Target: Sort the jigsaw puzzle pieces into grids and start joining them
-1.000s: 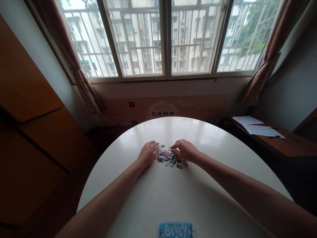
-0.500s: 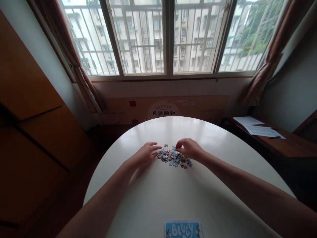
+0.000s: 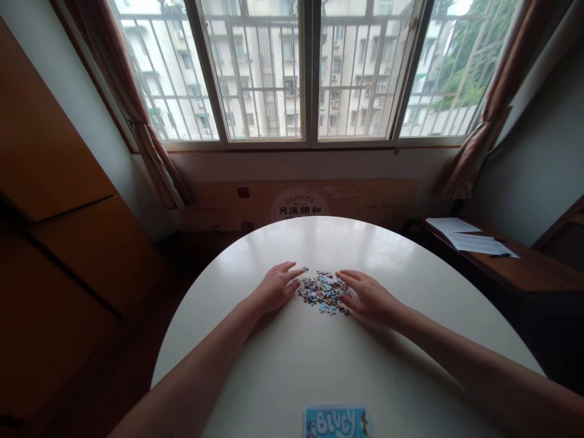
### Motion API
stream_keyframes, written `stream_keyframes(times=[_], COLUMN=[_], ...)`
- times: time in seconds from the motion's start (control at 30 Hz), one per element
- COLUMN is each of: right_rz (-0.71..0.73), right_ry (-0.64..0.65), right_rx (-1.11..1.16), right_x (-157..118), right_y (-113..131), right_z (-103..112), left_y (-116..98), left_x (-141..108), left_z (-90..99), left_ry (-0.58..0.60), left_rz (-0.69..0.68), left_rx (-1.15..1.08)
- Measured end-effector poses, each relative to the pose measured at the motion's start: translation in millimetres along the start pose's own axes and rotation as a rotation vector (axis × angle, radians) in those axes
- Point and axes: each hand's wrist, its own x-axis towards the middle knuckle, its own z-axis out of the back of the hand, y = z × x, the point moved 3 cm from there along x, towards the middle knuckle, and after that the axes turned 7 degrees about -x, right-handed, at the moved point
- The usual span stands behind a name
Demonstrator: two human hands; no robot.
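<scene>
A loose heap of small, many-coloured jigsaw puzzle pieces (image 3: 323, 292) lies on the white round table (image 3: 292, 371). At the heap's left edge is my left hand (image 3: 276, 288), open, its fingers apart and reaching toward the pieces. One stray piece (image 3: 305, 269) lies just beyond its fingertips. My right hand (image 3: 370, 297) rests against the heap's right side with fingers spread, the fingertips at the outer pieces. No piece shows gripped in either hand.
A blue card or box marked "BLUEY" (image 3: 337, 422) lies at the table's near edge. To the right, papers (image 3: 479, 243) and a dark pen lie on a brown wooden desk (image 3: 538, 271). Wooden cabinets (image 3: 55, 243) stand at left, and a barred window is ahead.
My right hand has moved from the top of the heap to its right side and its fingers have spread. My left hand has shifted slightly right. The heap looks more gathered.
</scene>
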Motion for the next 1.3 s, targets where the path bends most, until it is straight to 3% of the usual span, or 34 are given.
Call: stream_keyframes(times=[0.13, 0.23, 0.53, 0.7, 0.87, 1.03, 1.17, 1.3], right_rz=[-0.033, -0.019, 0.059, 0.105, 0.007, 0.067, 0.153, 0.191], right_ry=[0.217, 0.266, 0.269, 0.241, 0.198, 0.195, 0.215, 0.200], right_rx=[-0.073, -0.076, -0.037, 0.044, 0.057, 0.126, 0.217, 0.301], right_x=[-6, 3, 32, 38, 71, 100, 91, 71], right_y=[0, 9, 26, 15, -7, 9, 28, 23], right_z=[-16, -21, -31, -28, -23, -25, -22, -10], left_y=[4, 1, -21, -13, 3, -11, -23, -24], left_x=[7, 10, 2, 2, -4, -13, -17, -18], left_z=[-6.7, -12.7, -12.9, -9.8, 1.1, -1.4, -6.7, -5.7], left_ry=[0.121, 0.180, 0.243, 0.246, 0.235, 0.277, 0.306, 0.285], left_rz=[0.147, 0.176, 0.144, 0.147, 0.186, 0.121, 0.161, 0.133], left_rx=[0.052, 0.083, 0.085, 0.035, 0.036, 0.028, 0.055, 0.035])
